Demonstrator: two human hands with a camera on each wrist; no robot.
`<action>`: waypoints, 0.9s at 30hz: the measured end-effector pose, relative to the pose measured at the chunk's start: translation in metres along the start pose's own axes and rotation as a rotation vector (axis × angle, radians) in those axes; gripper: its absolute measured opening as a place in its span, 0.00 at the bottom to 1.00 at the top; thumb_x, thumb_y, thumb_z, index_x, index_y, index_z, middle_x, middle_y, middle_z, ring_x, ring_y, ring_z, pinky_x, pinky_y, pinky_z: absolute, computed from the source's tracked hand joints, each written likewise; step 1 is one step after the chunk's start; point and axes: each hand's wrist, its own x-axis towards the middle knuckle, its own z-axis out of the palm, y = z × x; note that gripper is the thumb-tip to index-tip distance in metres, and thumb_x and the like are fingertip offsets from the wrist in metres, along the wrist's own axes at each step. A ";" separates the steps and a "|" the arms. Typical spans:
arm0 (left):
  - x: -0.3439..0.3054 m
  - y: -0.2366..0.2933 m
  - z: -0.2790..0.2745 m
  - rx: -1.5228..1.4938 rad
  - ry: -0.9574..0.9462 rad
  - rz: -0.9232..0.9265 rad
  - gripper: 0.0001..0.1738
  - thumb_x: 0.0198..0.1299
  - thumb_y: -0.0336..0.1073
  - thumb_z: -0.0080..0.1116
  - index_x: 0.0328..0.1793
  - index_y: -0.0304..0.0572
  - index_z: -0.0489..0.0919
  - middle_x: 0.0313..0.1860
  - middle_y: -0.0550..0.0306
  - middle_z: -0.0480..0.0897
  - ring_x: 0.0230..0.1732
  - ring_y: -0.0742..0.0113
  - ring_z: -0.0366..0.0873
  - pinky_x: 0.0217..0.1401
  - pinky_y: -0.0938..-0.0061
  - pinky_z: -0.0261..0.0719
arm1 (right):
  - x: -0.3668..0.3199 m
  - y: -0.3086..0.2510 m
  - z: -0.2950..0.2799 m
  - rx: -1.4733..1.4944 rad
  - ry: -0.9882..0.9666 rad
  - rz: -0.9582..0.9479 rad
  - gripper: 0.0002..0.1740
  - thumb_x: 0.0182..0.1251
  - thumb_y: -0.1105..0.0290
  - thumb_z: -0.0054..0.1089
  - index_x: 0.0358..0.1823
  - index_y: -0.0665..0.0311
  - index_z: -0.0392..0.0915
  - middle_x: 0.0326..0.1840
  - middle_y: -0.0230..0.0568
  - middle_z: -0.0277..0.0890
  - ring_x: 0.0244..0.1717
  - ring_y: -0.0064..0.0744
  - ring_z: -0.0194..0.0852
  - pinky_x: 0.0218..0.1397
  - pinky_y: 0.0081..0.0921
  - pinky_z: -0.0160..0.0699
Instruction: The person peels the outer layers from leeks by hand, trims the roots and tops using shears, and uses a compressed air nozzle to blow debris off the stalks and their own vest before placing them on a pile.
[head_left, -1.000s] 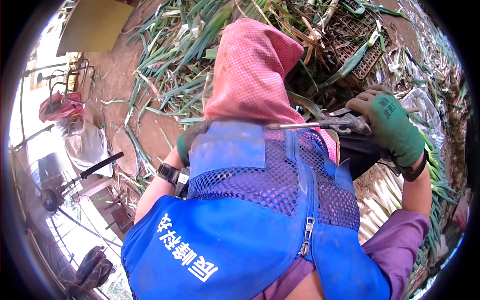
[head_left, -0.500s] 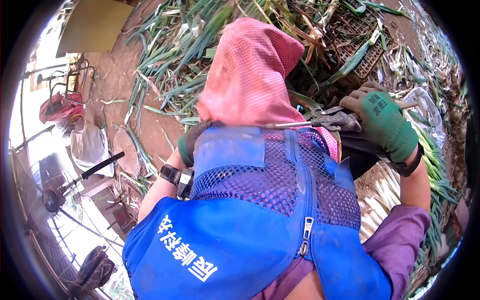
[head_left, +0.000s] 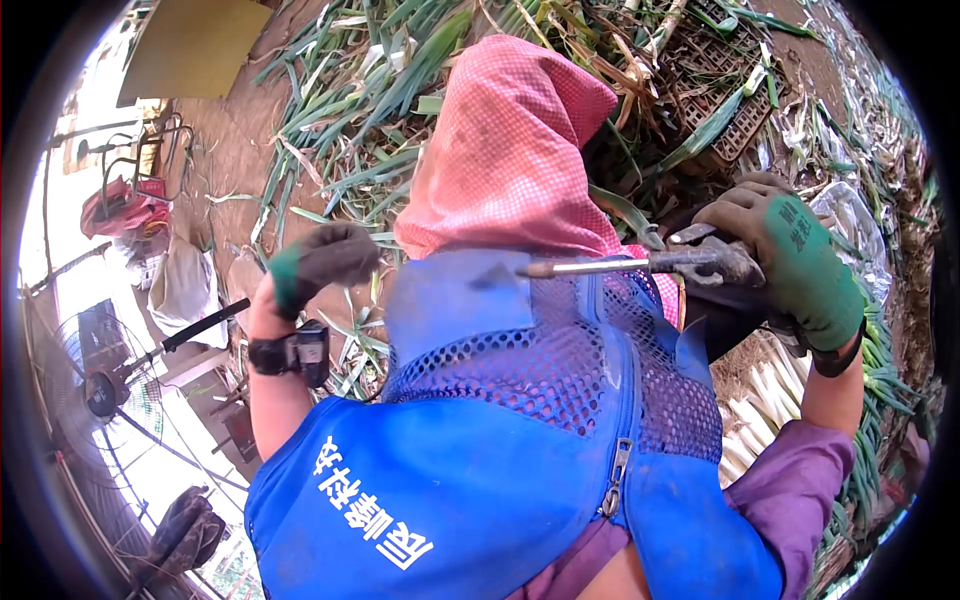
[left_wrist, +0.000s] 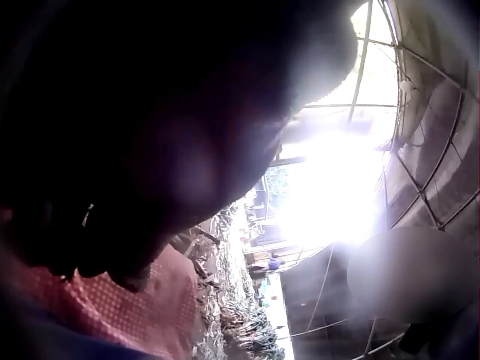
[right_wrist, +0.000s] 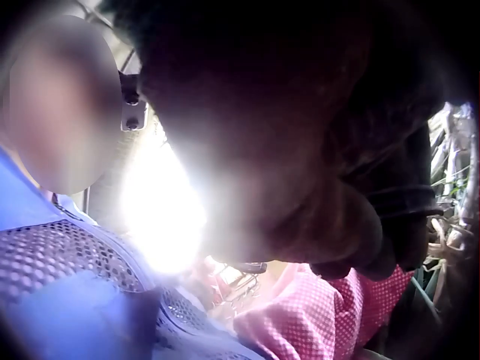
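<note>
My right hand [head_left: 800,255], in a green and dark-grey glove, grips a dark tool with a slim metal tube, like an air blow gun [head_left: 700,262]. Its tube points left across the upper part of the blue mesh vest [head_left: 470,385] I wear. My left hand [head_left: 325,265], gloved alike, is raised left of the vest with its fingers loosely bent and nothing visible in them. Beyond the vest lies a pink checked cloth [head_left: 505,160], with a dusty patch on it. The left wrist view shows the left hand [left_wrist: 180,135] only as a dark shape above this cloth [left_wrist: 135,307].
Green leek-like leaves [head_left: 380,150] litter the brown ground ahead. A slatted plastic crate [head_left: 740,125] stands among stalks at the upper right. White trimmed stalks [head_left: 765,405] lie beside my right forearm. A standing fan [head_left: 105,395] is at the left.
My left hand has come away from the vest's top edge and moved up and left. The right hand, still gripping the blow gun, has shifted slightly right.
</note>
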 end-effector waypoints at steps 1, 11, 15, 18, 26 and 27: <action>-0.008 0.006 0.003 -0.013 0.040 -0.035 0.12 0.67 0.41 0.61 0.44 0.39 0.84 0.34 0.60 0.84 0.34 0.73 0.80 0.41 0.77 0.77 | 0.002 -0.003 -0.001 0.000 0.006 -0.016 0.21 0.50 0.61 0.71 0.46 0.60 0.81 0.42 0.42 0.81 0.50 0.47 0.78 0.61 0.40 0.72; -0.036 0.036 -0.015 -0.201 0.238 0.170 0.16 0.66 0.40 0.61 0.50 0.33 0.82 0.37 0.54 0.86 0.34 0.70 0.82 0.42 0.77 0.79 | 0.015 -0.013 -0.013 -0.040 0.009 -0.088 0.22 0.51 0.55 0.69 0.44 0.59 0.82 0.43 0.42 0.82 0.52 0.47 0.79 0.62 0.40 0.72; -0.044 0.039 -0.009 -0.172 0.009 0.283 0.26 0.57 0.39 0.70 0.59 0.32 0.80 0.45 0.53 0.87 0.43 0.66 0.84 0.49 0.73 0.80 | 0.010 -0.015 -0.020 -0.027 0.109 0.027 0.21 0.44 0.60 0.70 0.41 0.60 0.83 0.40 0.42 0.81 0.48 0.47 0.79 0.60 0.41 0.71; -0.046 0.051 0.015 0.022 -0.053 0.247 0.36 0.50 0.35 0.76 0.66 0.31 0.77 0.54 0.52 0.85 0.52 0.64 0.83 0.56 0.69 0.79 | 0.005 -0.015 -0.025 -0.048 0.156 0.058 0.21 0.43 0.60 0.70 0.40 0.60 0.83 0.38 0.42 0.80 0.47 0.46 0.78 0.58 0.39 0.72; -0.007 0.013 0.028 -0.123 -0.413 -0.069 0.15 0.60 0.29 0.69 0.53 0.35 0.84 0.39 0.65 0.86 0.40 0.79 0.81 0.42 0.80 0.79 | 0.009 -0.020 -0.020 -0.035 0.028 -0.021 0.22 0.44 0.57 0.71 0.41 0.59 0.83 0.38 0.43 0.80 0.47 0.49 0.79 0.63 0.42 0.70; -0.005 0.007 0.023 -0.220 -0.418 -0.035 0.10 0.66 0.30 0.65 0.51 0.36 0.84 0.38 0.68 0.85 0.39 0.82 0.79 0.40 0.83 0.78 | 0.009 -0.019 -0.020 -0.035 0.027 -0.020 0.22 0.44 0.56 0.71 0.41 0.59 0.83 0.38 0.43 0.80 0.47 0.49 0.79 0.63 0.42 0.70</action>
